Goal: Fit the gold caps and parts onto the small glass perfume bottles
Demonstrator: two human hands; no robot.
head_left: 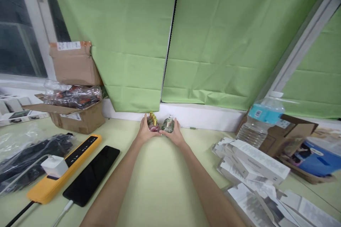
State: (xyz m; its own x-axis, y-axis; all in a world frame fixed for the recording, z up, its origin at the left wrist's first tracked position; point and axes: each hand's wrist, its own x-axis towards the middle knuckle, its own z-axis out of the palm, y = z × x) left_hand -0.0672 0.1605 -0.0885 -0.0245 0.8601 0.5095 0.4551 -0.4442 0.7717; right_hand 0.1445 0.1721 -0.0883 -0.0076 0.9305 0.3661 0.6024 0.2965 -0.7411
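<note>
Both arms reach far across the pale green table (157,184) to its back edge by the white sill. My left hand (145,133) is closed around a cluster of small bottles with gold caps and pinkish contents (152,122). My right hand (174,133) is closed around a small clear bottle with greenish contents (168,124). The two hands touch each other, and the bottles stand side by side just in front of the green curtain.
A yellow power strip (66,165) with a white plug and a black phone (92,179) lie at the left, beside black items in plastic bags. Cardboard boxes (77,117) stand at the back left. White flat cartons (255,165), a water bottle (259,122) and an open box fill the right.
</note>
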